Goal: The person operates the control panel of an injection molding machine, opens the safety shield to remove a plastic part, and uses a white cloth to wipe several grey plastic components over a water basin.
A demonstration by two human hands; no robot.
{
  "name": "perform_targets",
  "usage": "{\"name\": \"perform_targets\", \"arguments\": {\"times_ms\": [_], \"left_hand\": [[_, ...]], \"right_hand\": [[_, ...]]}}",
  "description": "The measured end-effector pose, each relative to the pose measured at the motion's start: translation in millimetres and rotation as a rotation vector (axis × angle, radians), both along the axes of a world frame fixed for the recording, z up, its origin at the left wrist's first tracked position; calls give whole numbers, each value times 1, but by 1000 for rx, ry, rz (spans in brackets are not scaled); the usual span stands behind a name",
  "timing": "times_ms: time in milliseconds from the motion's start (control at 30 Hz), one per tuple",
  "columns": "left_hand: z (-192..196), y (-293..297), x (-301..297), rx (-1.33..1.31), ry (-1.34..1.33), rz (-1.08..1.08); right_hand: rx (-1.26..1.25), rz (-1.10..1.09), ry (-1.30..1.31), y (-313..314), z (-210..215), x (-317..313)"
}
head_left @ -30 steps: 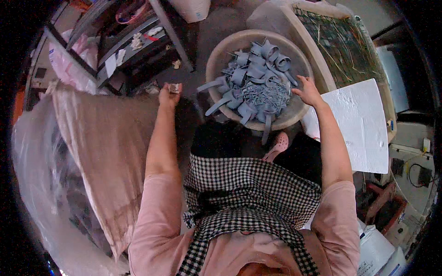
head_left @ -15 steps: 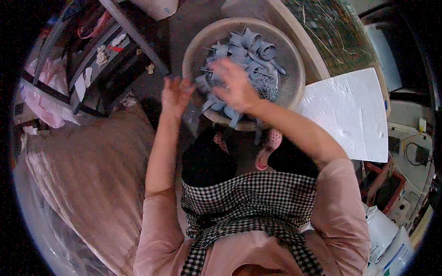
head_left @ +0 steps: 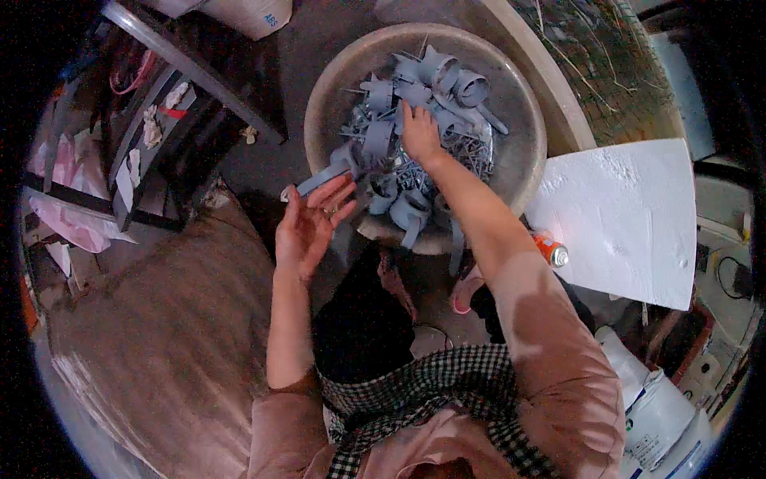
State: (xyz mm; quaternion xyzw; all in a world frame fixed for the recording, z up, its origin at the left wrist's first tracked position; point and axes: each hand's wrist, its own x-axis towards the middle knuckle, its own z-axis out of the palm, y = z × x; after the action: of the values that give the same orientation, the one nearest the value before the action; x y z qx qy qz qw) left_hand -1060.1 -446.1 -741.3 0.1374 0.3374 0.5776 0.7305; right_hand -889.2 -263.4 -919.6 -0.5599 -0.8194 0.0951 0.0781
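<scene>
A round beige basin (head_left: 520, 172) in front of me holds many grey plastic parts (head_left: 379, 140), some ring-shaped with strips, among thin grey sprue pieces (head_left: 471, 152). My right hand (head_left: 423, 137) reaches into the middle of the basin, its fingers bent onto a grey ring-shaped part (head_left: 412, 92); the fingertips are partly hidden. Outside the basin's left rim, my left hand (head_left: 309, 231) has its palm up and fingers apart. Just beyond those fingers, a grey strip (head_left: 325, 177) crosses the rim; whether the hand touches it I cannot tell.
A white foam board (head_left: 618, 219) lies to the right, with an orange spray can (head_left: 552, 250) by its near edge. At left are a large brown sack (head_left: 159, 311) and a dark metal frame (head_left: 183, 60). White bags (head_left: 658, 419) lie at lower right.
My right hand has moved right within the basin and settled onto a part. The left hand has come lower, its palm turned up. The view has shifted, and the spray can now shows.
</scene>
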Motion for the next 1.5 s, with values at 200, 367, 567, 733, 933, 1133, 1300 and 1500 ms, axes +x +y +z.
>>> {"name": "perform_targets", "arguments": {"times_ms": [200,367,567,733,933,1133,1300,1500], "left_hand": [[-11,1,-5,-122,110,37],[-9,13,-5,-136,355,-77],[50,40,24,22,728,-76],[118,42,54,158,474,-240],[151,13,71,204,49,-383],[171,-8,91,167,209,-361],[163,-16,120,165,847,-63],[129,-20,124,399,1205,295]], "right_hand": [[-170,128,-11,19,-8,13],[-90,-64,561,48,58,89],[-938,-382,1454,42,227,124],[-1258,-211,1588,21,266,145],[-1254,-400,1634,-33,298,121],[-1317,-322,1584,-46,277,129],[-415,-234,1041,-72,289,119],[219,331,476,-117,335,105]]}}
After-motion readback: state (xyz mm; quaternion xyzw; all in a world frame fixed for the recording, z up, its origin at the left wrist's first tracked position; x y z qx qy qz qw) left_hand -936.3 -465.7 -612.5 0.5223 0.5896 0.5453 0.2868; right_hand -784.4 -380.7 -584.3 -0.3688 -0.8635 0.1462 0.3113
